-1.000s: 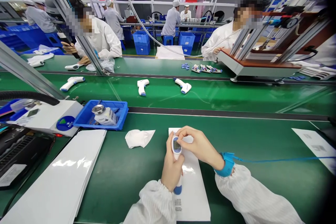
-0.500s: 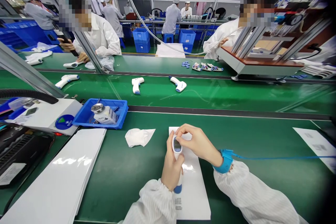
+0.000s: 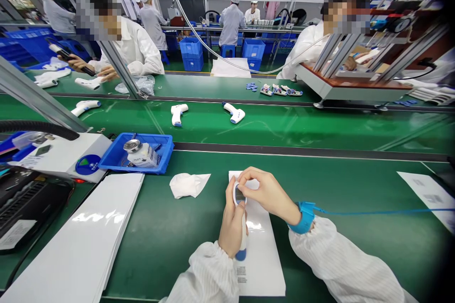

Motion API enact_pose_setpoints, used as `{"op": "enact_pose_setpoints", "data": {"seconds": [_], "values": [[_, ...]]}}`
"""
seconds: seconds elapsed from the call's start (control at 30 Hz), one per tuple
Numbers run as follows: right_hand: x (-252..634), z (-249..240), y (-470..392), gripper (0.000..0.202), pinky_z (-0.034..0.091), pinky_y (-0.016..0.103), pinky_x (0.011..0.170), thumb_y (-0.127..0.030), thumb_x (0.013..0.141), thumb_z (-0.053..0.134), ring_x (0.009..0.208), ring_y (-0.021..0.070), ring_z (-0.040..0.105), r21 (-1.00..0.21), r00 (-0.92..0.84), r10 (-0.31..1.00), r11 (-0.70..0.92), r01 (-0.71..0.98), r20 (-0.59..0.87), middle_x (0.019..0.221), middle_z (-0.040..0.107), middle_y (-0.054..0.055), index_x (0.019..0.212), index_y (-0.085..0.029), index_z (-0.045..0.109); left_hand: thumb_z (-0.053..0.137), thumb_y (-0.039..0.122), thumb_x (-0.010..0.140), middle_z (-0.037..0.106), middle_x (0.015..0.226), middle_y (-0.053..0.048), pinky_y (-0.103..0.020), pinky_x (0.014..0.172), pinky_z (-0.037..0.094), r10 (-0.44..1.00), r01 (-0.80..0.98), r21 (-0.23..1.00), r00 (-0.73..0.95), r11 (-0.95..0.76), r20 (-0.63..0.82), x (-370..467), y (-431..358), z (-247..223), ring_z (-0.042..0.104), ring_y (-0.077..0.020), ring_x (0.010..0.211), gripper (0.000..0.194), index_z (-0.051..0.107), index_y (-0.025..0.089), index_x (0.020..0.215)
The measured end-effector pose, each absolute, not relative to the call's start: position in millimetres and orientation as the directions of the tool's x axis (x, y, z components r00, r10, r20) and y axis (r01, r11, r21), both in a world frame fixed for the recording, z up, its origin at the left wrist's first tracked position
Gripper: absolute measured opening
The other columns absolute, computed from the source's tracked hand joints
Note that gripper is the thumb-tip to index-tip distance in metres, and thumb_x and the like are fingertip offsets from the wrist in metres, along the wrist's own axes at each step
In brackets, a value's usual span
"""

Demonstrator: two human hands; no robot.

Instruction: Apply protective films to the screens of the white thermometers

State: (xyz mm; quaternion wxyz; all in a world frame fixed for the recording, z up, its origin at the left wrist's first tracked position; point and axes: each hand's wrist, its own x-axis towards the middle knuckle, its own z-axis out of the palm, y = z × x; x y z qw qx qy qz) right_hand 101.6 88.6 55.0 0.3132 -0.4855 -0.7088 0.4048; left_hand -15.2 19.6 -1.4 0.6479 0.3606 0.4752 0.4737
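Observation:
My left hand (image 3: 232,225) is wrapped round a white and blue infrared thermometer (image 3: 242,241), holding it upright in the picture. Its left thumb lies at the lower edge of the small dark screen (image 3: 240,194). My right hand (image 3: 265,192) is closed in a pinch at the thermometer's head, thumb and forefinger at the screen. Whether a small piece is between those fingertips is hidden. Beneath the hands lies a white sheet (image 3: 265,265) with small print. A blue wrist strap (image 3: 304,218) with a cord circles my right wrist.
A crumpled white cloth (image 3: 188,185) lies left of my hands. Beyond it stand a blue tray (image 3: 165,158) with a bottle and a stack of white sheets (image 3: 81,236). Several thermometers, one here (image 3: 234,112), lie on the green belt (image 3: 284,128). Two co-workers sit opposite.
My left thumb has shifted up to the screen's lower edge. The thermometers on the belt have moved left. The co-worker at left has raised a dark tool; the one at right has moved a hand.

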Motion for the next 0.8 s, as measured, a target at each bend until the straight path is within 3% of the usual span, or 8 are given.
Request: {"op": "enact_pose_setpoints", "data": {"seconds": [0.37,0.47,0.6,0.8], "values": [[101.2,51.3,87.3,0.012,0.046,0.032,0.080,-0.016,0.081,0.058,0.082,0.0168,0.061,-0.853,-0.335,0.939,0.234,0.466,0.075,0.085,0.065,0.000,0.070,-0.021,0.058,0.033,0.037,0.096,0.042,0.054,0.009,-0.019,0.038,0.032,0.958,-0.244,0.926,0.090,0.288,-0.274,-13.3,20.5,-1.7,0.029,-0.0084,0.037,0.058,0.014,0.027,0.150],[104.1,48.8,85.3,0.006,0.046,0.033,0.082,-0.019,0.080,0.062,0.087,0.0174,0.060,-0.844,-0.363,0.930,0.240,0.480,0.058,0.092,0.065,0.000,0.084,-0.023,0.060,0.034,0.038,0.096,0.041,0.055,0.008,-0.020,0.038,0.032,0.956,-0.257,0.921,0.095,0.294,-0.278,-13.4,20.8,-1.5,0.029,-0.0092,0.039,0.058,0.014,0.026,0.150],[106.7,38.9,84.1,0.040,0.046,0.034,0.086,-0.025,0.071,0.076,0.100,0.0198,0.057,-0.845,-0.435,0.899,0.263,0.465,0.040,0.109,0.060,0.002,0.106,-0.025,0.055,0.038,0.043,0.095,0.043,0.060,0.006,-0.022,0.040,0.034,0.951,-0.278,0.910,0.113,0.308,-0.288,-15.5,20.5,-1.2,0.032,-0.0101,0.041,0.062,0.014,0.025,0.150],[103.2,26.1,85.4,0.010,0.046,0.033,0.086,-0.026,0.086,0.063,0.095,0.0182,0.059,-0.839,-0.382,0.911,0.327,0.435,0.158,0.101,0.065,0.001,0.096,-0.025,0.062,0.038,0.033,0.093,0.044,0.057,0.007,-0.022,0.041,0.034,0.961,-0.281,0.919,0.104,0.275,-0.256,-16.1,19.6,-3.2,0.032,-0.0102,0.040,0.065,0.008,0.026,0.150]]}}
